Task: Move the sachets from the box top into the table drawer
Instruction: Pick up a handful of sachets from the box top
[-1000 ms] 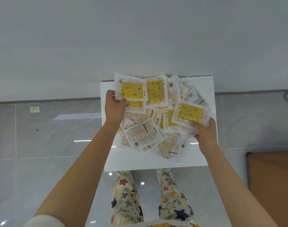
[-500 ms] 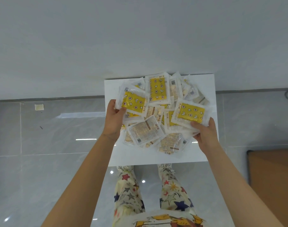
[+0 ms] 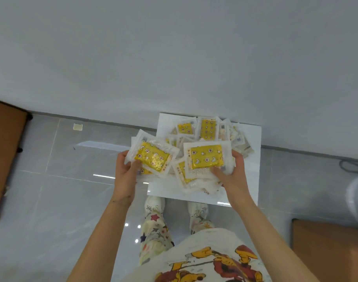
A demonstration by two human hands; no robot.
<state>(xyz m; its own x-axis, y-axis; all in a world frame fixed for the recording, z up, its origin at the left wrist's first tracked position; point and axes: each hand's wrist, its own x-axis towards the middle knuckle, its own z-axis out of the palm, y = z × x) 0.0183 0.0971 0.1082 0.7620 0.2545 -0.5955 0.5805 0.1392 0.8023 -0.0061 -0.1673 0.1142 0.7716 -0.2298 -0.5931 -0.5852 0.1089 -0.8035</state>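
Now the left hand [image 3: 125, 176] grips a stack [image 3: 152, 156] of yellow sachets at the centre of the frame, thumb on top, over the floor just left of the white box top [image 3: 253, 143]. The right hand [image 3: 234, 176] grips a second stack [image 3: 206, 157] in the same way, above the box top. Loose sachets [image 3: 207, 128] lie on its upper part, near the wall.

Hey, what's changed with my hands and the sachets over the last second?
The left hand has carried its bundle of sachets leftward, past the edge of the box top and over the floor. The right hand has gathered the pile's front sachets into a raised bunch. The back sachets stay on the box; both hands keep gripping.
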